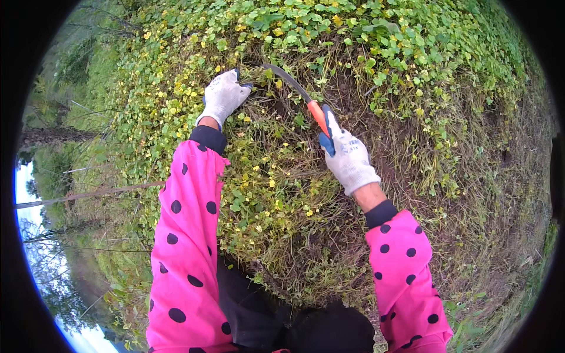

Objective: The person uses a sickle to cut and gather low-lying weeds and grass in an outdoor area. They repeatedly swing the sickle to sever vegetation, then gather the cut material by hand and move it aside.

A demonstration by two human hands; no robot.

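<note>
My right hand [350, 152], in a white knit glove with blue-coated fingers, grips the orange handle [318, 118] of a sickle. Its dark curved blade [289, 79] arcs up and to the left, with the tip among the stems close to my left hand. A matching glove covers my left hand [225, 95], which reaches into the low leafy plants [185, 77]. Thumb and forefinger show a gap there, while the other fingers are hidden, so any hold on stems is unclear. Tangled cut or flattened stems [304, 176] with small yellow flowers lie between my forearms.
Dense green creepers [397, 48] cover the ground at the top. Bare brown soil and dry stems [410, 167] spread to the right. At the left stand a thin bare stem [92, 194] and a dark trunk [57, 136]. My dark-clothed legs [251, 304] are at the bottom.
</note>
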